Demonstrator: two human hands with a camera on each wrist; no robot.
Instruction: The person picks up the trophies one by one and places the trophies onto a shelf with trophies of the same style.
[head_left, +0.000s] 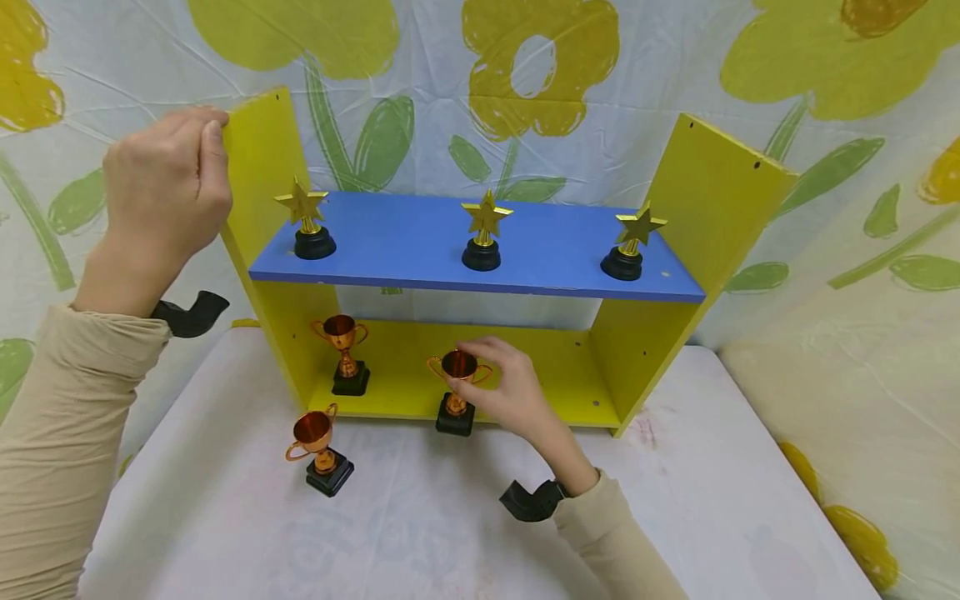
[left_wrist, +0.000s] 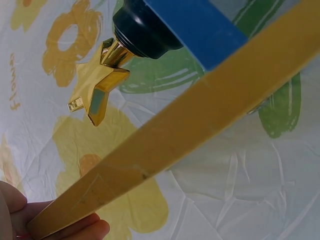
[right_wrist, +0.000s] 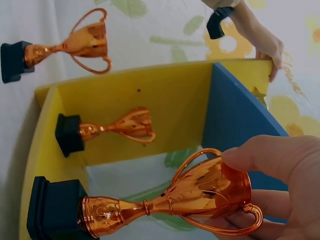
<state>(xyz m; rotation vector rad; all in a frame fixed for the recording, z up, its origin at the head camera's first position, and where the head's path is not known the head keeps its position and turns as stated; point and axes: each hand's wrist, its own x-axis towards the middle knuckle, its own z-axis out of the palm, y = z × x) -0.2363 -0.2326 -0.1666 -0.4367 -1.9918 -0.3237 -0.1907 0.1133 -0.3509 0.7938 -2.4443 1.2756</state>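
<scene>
Two hands busy, head view: left hand [head_left: 168, 179] curled over top edge of yellow shelf unit [head_left: 258, 158]; right hand [head_left: 510, 387] pinches cup trophy [head_left: 457, 392] at front lip of lower shelf. Second cup trophy [head_left: 343, 354] inside; third cup trophy [head_left: 318, 450] on counter [head_left: 450, 533].
Left wrist: fingertips [left_wrist: 75, 231] clamp yellow panel; star trophy [left_wrist: 107, 75] on blue shelf [left_wrist: 200, 25].
Right wrist: fingers wrap cup bowl.

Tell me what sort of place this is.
Likely a staged tabletop set rather than a lived-in room. A flower-print cloth backdrop hangs behind, a white cloth covers the table, and a small yellow shelf unit with a blue shelf displays toy star trophies and cup trophies.
</scene>
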